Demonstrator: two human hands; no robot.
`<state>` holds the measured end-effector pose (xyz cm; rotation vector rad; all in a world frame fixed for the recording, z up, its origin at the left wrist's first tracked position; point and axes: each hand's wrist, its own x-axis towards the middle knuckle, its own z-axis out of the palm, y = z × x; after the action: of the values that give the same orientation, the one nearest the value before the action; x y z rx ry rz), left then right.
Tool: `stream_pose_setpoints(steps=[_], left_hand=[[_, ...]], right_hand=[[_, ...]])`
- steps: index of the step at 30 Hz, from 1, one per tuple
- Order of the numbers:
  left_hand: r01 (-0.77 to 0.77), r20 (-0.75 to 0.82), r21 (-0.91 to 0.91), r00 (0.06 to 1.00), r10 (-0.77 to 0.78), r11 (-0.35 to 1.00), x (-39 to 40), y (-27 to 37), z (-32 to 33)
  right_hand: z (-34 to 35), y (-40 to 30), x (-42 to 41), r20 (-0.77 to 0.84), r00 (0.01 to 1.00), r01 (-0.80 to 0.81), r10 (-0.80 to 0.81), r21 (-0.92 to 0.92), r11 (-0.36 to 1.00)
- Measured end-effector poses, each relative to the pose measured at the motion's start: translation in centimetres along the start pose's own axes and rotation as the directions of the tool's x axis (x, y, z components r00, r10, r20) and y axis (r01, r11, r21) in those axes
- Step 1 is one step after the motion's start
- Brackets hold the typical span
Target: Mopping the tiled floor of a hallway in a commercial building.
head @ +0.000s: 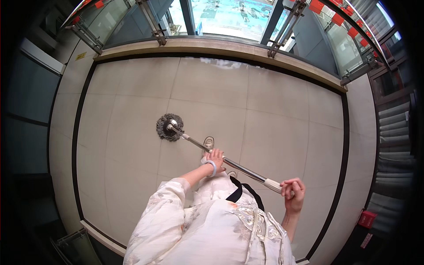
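A string mop stretches diagonally across the view, with its round grey head [160, 127] resting on the beige tiled floor [278, 142]. My left hand [216, 160], with a pale bangle at the wrist, is on the metal mop pole [243, 169] about midway along. At the upper end, the fingers of my right hand [294, 192] curl around the white handle grip [272, 185]. One of my shoes [209, 142] shows just beyond the pole; the other is mostly hidden under my clothing.
A black border strip [345, 132] frames the floor. Along the far side runs a raised stone ledge [218, 44] with metal railing posts [155, 28] and glass panels. Curtained windows [394, 139] stand at the right, near a red box [367, 219]. Dark panels [29, 92] line the left.
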<state>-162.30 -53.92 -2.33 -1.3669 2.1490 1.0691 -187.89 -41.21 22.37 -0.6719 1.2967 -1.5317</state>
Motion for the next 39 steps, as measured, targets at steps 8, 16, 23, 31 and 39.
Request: stream_pose_setpoints(steps=[8, 16, 23, 31, 39], left_hand=[[-0.699, -0.016, -0.069, 0.714, 0.700, 0.712, -3.8, 22.8, 3.7], [-0.829, -0.077, -0.203, 0.544, 0.836, 0.521, -4.8, 30.1, 6.7], [-0.750, -0.232, -0.167, 0.661, 0.714, 0.640, -8.0, 24.4, 6.2], [-0.514, -0.355, -0.099, 0.818, 0.452, 0.852, -13.1, 5.8, 6.2], [0.066, -0.267, -0.109, 0.959, -0.094, 0.992, -16.8, -11.5, 10.3]], right_hand=[[-9.6, -15.9, -13.8, -0.085, 0.863, 0.417, -0.497, -0.433, 0.799], [-6.2, -18.1, -19.2, -0.062, 0.696, 0.512, -0.716, -0.656, 0.554], [-3.5, -18.3, -17.5, 0.021, 0.701, 0.616, -0.713, -0.522, 0.590], [2.9, -9.1, -14.7, 0.120, 0.886, 0.442, -0.449, 0.076, 0.894], [8.5, 7.6, -17.6, 0.151, 0.977, -0.184, 0.153, 0.221, 0.958]])
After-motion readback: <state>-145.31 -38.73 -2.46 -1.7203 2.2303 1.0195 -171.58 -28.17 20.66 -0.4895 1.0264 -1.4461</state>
